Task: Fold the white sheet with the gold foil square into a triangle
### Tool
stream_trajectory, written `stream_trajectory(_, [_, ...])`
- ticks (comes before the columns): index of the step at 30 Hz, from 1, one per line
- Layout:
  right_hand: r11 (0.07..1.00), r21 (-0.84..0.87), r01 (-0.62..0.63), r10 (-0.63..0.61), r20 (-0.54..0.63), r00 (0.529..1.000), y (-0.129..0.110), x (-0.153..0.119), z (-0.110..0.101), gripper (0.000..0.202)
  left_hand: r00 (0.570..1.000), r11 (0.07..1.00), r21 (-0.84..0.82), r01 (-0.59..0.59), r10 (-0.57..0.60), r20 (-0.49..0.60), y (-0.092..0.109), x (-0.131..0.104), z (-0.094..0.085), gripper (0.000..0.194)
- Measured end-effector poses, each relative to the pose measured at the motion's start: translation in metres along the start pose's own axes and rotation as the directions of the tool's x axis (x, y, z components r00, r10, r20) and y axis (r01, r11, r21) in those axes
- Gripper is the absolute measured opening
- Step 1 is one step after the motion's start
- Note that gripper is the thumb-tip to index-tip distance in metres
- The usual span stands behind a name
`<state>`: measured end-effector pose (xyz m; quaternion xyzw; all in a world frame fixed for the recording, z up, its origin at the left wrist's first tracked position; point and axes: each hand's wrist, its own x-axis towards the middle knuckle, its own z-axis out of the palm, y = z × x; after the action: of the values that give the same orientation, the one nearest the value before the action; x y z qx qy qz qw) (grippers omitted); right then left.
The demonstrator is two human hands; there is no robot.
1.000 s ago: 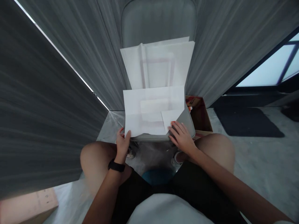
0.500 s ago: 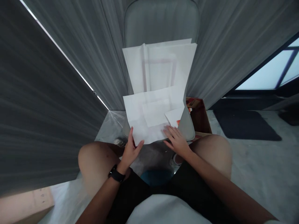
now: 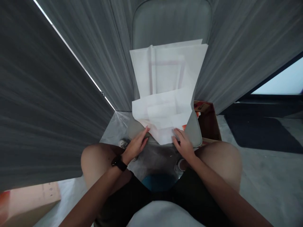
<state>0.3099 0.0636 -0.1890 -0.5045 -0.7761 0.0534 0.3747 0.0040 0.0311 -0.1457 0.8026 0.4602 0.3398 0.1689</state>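
Large white paper sheets (image 3: 171, 71) lean against the back of a grey-green chair (image 3: 170, 23). Their lower part lies on the seat, where a white sheet (image 3: 163, 108) is folded up and its bottom left corner is turned inward. My left hand (image 3: 138, 145) touches that folded left edge, thumb and fingers apart. At the lower right edge, my right hand (image 3: 183, 143) rests its fingertips on the paper with the thumb spread away. A small orange patch shows beside the right fingers.
An open cardboard box (image 3: 208, 121) stands right of the chair, with a dark mat (image 3: 260, 132) farther right. Another cardboard box (image 3: 35, 201) is at the lower left. Grey curtains (image 3: 71, 94) hang on both sides of the chair.
My left hand has moved inward and up, and the sheet's lower left corner is now folded toward the middle. My right hand stays near the lower right edge. The view has shifted slightly.
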Motion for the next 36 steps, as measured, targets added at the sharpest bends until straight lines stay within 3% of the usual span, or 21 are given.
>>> stream_trajectory(5, [1.000, -0.010, 0.002, -0.002, -0.020, 1.000, -0.005, 0.002, 0.000, 0.041, 0.995, 0.961, 0.268, -0.071, 0.086, -0.044, -0.011, 0.023, -0.001, 0.059])
stream_trajectory(9, [0.998, -0.051, 0.032, -0.034, -0.035, 0.999, -0.010, 0.004, -0.003, 0.038, 0.995, 0.953, 0.301, -0.017, 0.046, -0.089, -0.043, 0.044, -0.029, 0.083])
stream_trajectory(10, [0.997, -0.063, 0.038, -0.040, -0.034, 0.999, -0.011, 0.004, -0.004, 0.038, 0.997, 0.957, 0.290, -0.014, 0.035, -0.068, -0.054, 0.048, -0.039, 0.085])
stream_trajectory(12, [0.996, -0.085, 0.037, -0.039, -0.023, 0.999, -0.012, 0.005, -0.004, 0.038, 0.996, 0.966, 0.254, -0.042, 0.022, 0.082, -0.074, 0.054, -0.059, 0.063])
stream_trajectory(14, [0.994, -0.109, 0.028, -0.029, -0.002, 1.000, -0.013, 0.006, -0.005, 0.039, 0.966, 0.978, 0.179, -0.109, 0.062, 0.250, -0.089, 0.055, -0.074, 0.036])
stream_trajectory(16, [0.990, -0.137, 0.024, -0.021, 0.022, 1.000, -0.013, 0.007, -0.005, 0.039, 0.938, 0.985, 0.103, -0.139, 0.097, 0.333, -0.097, 0.050, -0.080, 0.025])
stream_trajectory(22, [0.972, -0.193, 0.130, -0.105, 0.135, 0.985, -0.013, 0.007, -0.011, 0.046, 0.951, 0.999, -0.048, -0.026, 0.040, 0.307, -0.100, 0.028, -0.065, 0.026])
stream_trajectory(28, [0.927, -0.045, 0.373, -0.337, 0.339, 0.878, -0.035, 0.008, -0.007, 0.075, 0.968, 0.981, -0.187, 0.061, -0.012, 0.251, -0.105, 0.025, -0.057, 0.017])
stream_trajectory(31, [0.939, 0.018, 0.343, -0.329, 0.336, 0.883, -0.048, 0.010, 0.002, 0.059, 0.974, 0.979, -0.185, 0.087, -0.045, 0.221, -0.102, 0.028, -0.054, 0.019])
stream_trajectory(36, [0.988, 0.042, 0.152, -0.157, 0.273, 0.949, -0.067, 0.017, 0.016, 0.030, 0.981, 0.982, -0.145, 0.123, -0.099, 0.165, -0.091, 0.040, -0.047, 0.025])
